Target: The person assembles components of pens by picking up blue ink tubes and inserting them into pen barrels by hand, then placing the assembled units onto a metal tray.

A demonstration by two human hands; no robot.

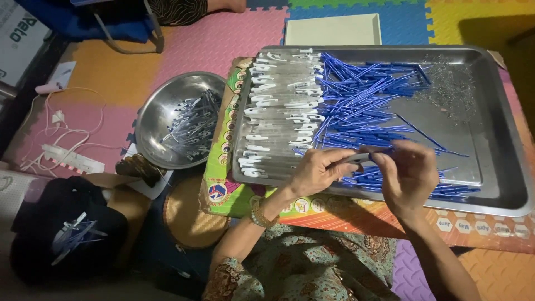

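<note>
Head view: a pen barrel (356,158) is held level over the near edge of the steel tray (501,167), long axis left to right, pinched between the closed fingers of the left hand (317,170) and right hand (407,173).

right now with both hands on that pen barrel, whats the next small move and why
Probably push the blue refill fully into the pen barrel: the left hand grips the barrel, the right hand pinches at its end, and finished pens lie in the steel bowl.
</note>
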